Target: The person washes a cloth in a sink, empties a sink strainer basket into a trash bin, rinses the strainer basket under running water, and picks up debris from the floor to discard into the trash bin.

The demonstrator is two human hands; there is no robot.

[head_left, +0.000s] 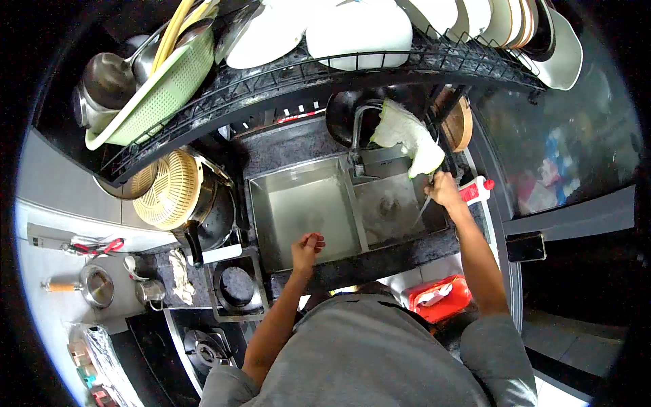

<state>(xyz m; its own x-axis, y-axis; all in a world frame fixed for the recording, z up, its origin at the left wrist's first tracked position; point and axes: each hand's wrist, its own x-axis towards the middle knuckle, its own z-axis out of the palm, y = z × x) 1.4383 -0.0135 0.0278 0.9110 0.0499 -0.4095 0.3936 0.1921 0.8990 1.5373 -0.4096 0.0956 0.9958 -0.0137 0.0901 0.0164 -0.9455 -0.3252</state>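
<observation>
My right hand (444, 190) is closed over the right sink basin (390, 210), just below a whitish cloth with green edges (410, 139). A thin, pale streak (422, 209) runs down from its fingers toward the basin; I cannot tell what the hand holds. My left hand (307, 252) hovers by the near edge of the left sink basin (305, 210), its fingers curled in with nothing showing in them. Behind the basins rises the faucet (357, 132), its spout bent to the right near the cloth.
A black dish rack (271, 81) with bowls, plates and a green colander (163, 88) spans the back. On the left stand a pot and a yellow basket (169, 190). A white bottle with a red cap (477, 190) is at right. Below lies a red container (441, 298).
</observation>
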